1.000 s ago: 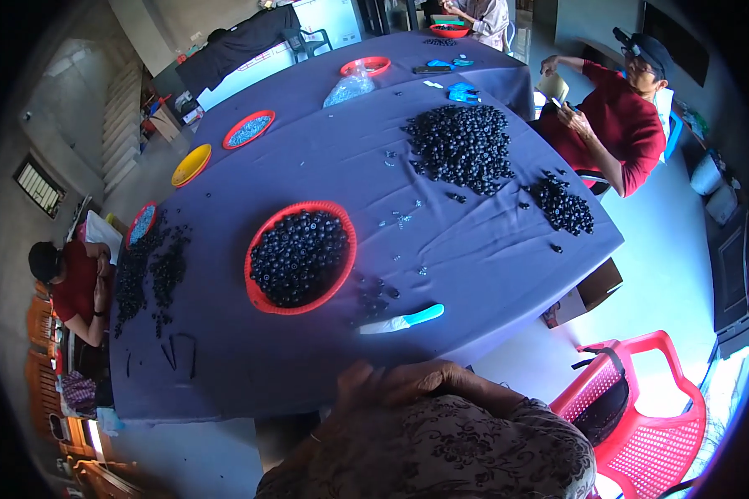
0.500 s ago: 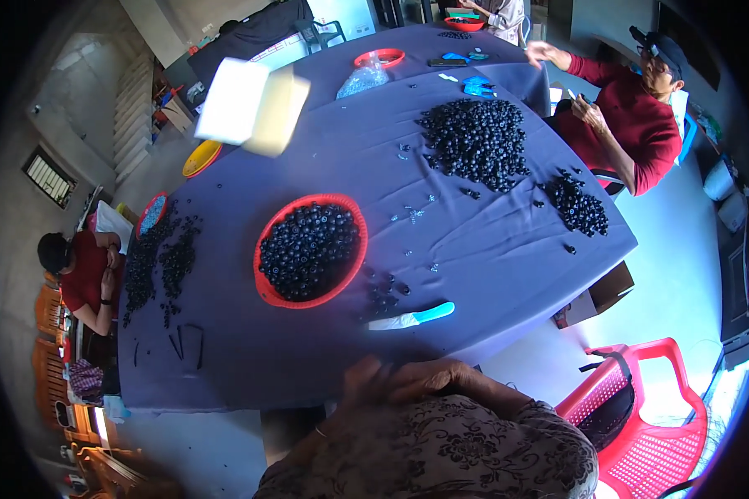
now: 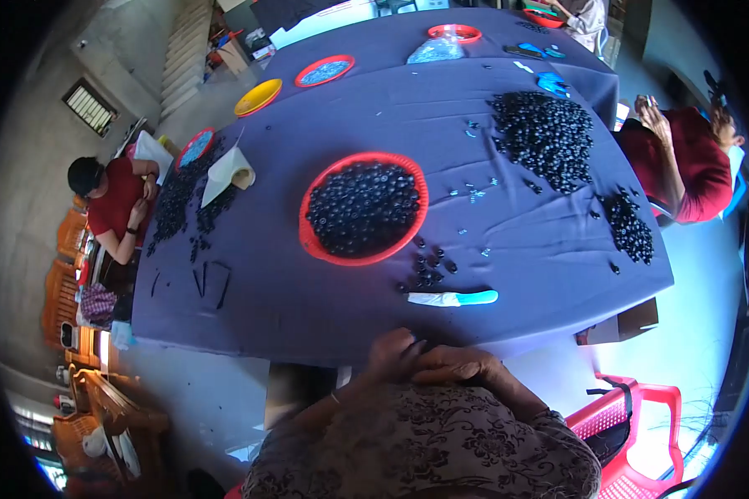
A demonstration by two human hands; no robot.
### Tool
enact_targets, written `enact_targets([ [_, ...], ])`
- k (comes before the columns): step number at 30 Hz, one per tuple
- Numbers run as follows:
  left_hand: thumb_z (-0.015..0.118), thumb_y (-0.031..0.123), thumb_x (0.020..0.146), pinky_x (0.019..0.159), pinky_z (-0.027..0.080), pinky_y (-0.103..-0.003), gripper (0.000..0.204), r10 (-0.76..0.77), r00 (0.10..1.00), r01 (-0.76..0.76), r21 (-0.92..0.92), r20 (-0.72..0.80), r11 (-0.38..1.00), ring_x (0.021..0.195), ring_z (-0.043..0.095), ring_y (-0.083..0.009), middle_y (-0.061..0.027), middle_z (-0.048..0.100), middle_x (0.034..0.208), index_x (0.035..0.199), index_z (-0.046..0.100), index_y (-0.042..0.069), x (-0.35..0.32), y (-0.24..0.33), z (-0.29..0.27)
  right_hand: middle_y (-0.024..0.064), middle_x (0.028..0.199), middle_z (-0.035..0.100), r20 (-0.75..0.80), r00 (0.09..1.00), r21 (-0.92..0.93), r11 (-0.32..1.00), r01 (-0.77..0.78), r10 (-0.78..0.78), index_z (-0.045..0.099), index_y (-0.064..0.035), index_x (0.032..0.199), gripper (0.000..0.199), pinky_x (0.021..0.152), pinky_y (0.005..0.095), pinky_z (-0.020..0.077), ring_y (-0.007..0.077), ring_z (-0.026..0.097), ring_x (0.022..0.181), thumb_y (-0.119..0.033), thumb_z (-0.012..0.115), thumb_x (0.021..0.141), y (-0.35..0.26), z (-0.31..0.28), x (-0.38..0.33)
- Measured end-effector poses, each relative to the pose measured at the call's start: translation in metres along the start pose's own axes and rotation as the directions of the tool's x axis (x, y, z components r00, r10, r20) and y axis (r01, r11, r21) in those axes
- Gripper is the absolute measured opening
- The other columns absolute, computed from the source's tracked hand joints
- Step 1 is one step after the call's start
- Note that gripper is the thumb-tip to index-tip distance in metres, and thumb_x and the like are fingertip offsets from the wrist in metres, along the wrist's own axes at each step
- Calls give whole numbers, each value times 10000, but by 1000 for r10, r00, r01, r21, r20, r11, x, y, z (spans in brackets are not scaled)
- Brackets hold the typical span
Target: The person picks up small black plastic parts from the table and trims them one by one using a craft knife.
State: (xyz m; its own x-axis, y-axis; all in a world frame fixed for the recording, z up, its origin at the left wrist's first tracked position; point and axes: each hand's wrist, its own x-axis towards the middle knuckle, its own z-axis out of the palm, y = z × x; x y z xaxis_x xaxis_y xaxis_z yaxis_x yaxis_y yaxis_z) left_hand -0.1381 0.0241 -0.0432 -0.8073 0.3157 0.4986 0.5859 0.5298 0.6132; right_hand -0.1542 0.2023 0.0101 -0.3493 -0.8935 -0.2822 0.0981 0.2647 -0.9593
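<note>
My left hand (image 3: 394, 355) and my right hand (image 3: 452, 364) are close together in front of my body, at the near table edge. The left fingers are curled, with a small dark thing at their tips that I cannot make out. My right hand is closed beside it, its fingers folded and partly hidden. Just beyond my hands lies a knife (image 3: 453, 298) with a light blue handle and a white-wrapped blade. Several loose black bead-like pieces (image 3: 429, 270) lie above it. A red basket (image 3: 422, 204) full of such round black pieces (image 3: 362, 208) stands farther off.
A large black heap (image 3: 545, 137) and a smaller pile (image 3: 627, 224) lie right. At left, a white paper roll (image 3: 226, 176) rests by other black pieces. Red trays (image 3: 324, 71) and yellow bowls (image 3: 258, 97) stand behind. Co-workers sit left (image 3: 112, 200) and right (image 3: 682, 158).
The pale paper roll, in the air before, now rests on the table at left. The right co-worker's outstretched arm has drawn back. My view has shifted; my hands stay together.
</note>
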Motion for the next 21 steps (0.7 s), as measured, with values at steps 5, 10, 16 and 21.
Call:
enact_targets([
  [5, 670, 92, 700, 432, 367, -366, 217, -73, 997, 74, -28, 9, 997, 487, 457, -284, -107, 445, 588, 611, 478, 47, -2, 9, -4, 159, 957, 609, -24, 1000, -27, 999, -18, 17, 569, -14, 1063, 374, 799, 320, 417, 224, 567, 922, -315, 495, 855, -6, 9, -3],
  [10, 676, 78, 697, 444, 375, -371, 247, 40, 999, -40, 7, 26, 999, 503, 472, -287, -117, 443, 590, 597, 457, 24, -2, 1, -5, 163, 937, 602, -34, 997, -359, 932, 50, -67, 581, -51, 1038, 338, 766, 340, 430, 271, 578, 888, -320, 496, 852, 4, 14, -1],
  [16, 690, 34, 665, 492, 409, -358, 218, 113, 992, -116, -32, -63, 993, 513, 452, -285, -119, 456, 606, 603, 482, 20, -2, -1, -12, 130, 904, 610, -106, 993, -346, 938, 6, -45, 580, -80, 986, 297, 788, 384, 451, 283, 586, 869, -333, 485, 861, -15, 14, -13],
  [21, 695, 36, 666, 490, 409, -357, 228, 94, 994, -96, -33, -58, 995, 570, 489, -287, -129, 495, 648, 606, 476, 13, -5, 6, -22, 126, 793, 584, -478, 754, -497, 846, 191, -451, 582, -40, 921, 158, 635, 324, 469, 233, 592, 741, -113, 622, 787, -7, 15, -24],
])
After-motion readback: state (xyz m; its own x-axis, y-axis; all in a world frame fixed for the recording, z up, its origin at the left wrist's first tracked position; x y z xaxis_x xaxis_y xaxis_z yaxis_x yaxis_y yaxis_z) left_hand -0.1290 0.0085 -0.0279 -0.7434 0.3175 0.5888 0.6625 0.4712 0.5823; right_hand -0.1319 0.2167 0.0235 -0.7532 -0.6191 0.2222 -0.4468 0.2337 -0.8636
